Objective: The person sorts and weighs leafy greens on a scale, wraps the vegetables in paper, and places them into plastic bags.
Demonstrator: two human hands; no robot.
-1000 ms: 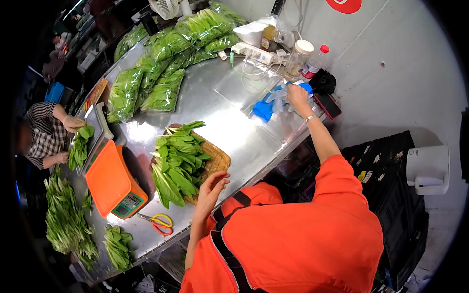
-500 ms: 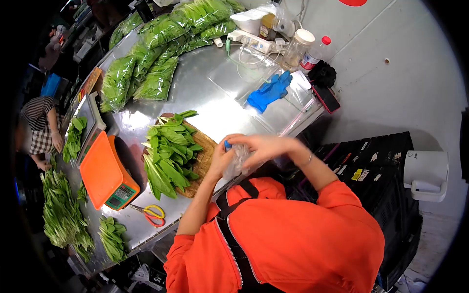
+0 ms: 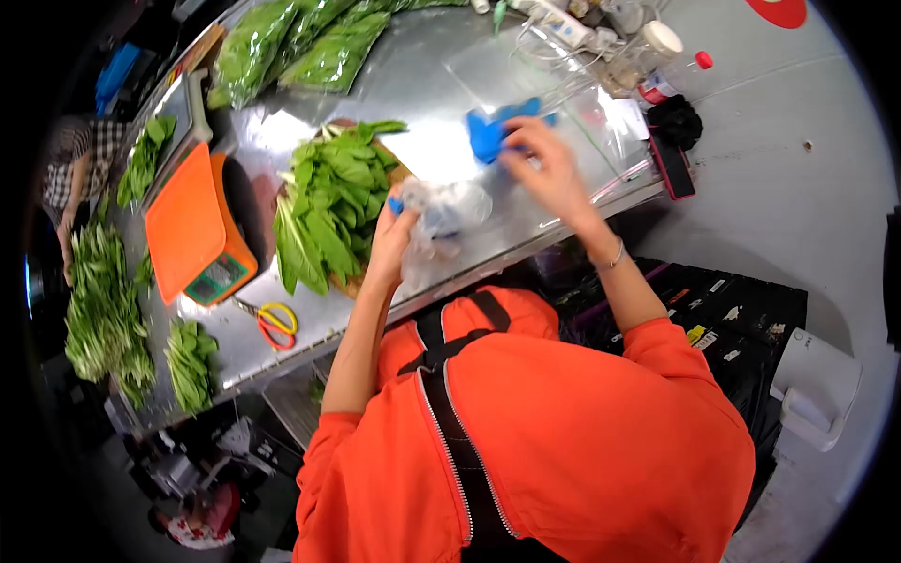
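Observation:
My left hand (image 3: 391, 246) is closed on a crumpled clear plastic bag (image 3: 441, 223) at the table's front edge. A small blue piece (image 3: 395, 205) shows at its fingertips; I cannot tell what it is. Over the table to the right, my right hand (image 3: 554, 178) has bent fingers with a gap between them and the thumb. Its fingertips overlap a blue glove (image 3: 485, 138) on the metal table; whether they touch it is unclear. Leafy greens (image 3: 328, 202) lie left of the bag on a woven tray, which they largely cover.
An orange scale (image 3: 188, 225) and scissors (image 3: 272, 324) with red and yellow handles sit on the left. Bagged greens (image 3: 338, 56) lie at the back. Jars, a bottle (image 3: 671, 80) and a phone (image 3: 673, 169) line the right edge. A co-worker (image 3: 80, 169) stands far left.
My right hand has left the plastic bag and moved up and right to the blue glove. My left hand keeps the bag, which is more spread out. The camera view has shifted.

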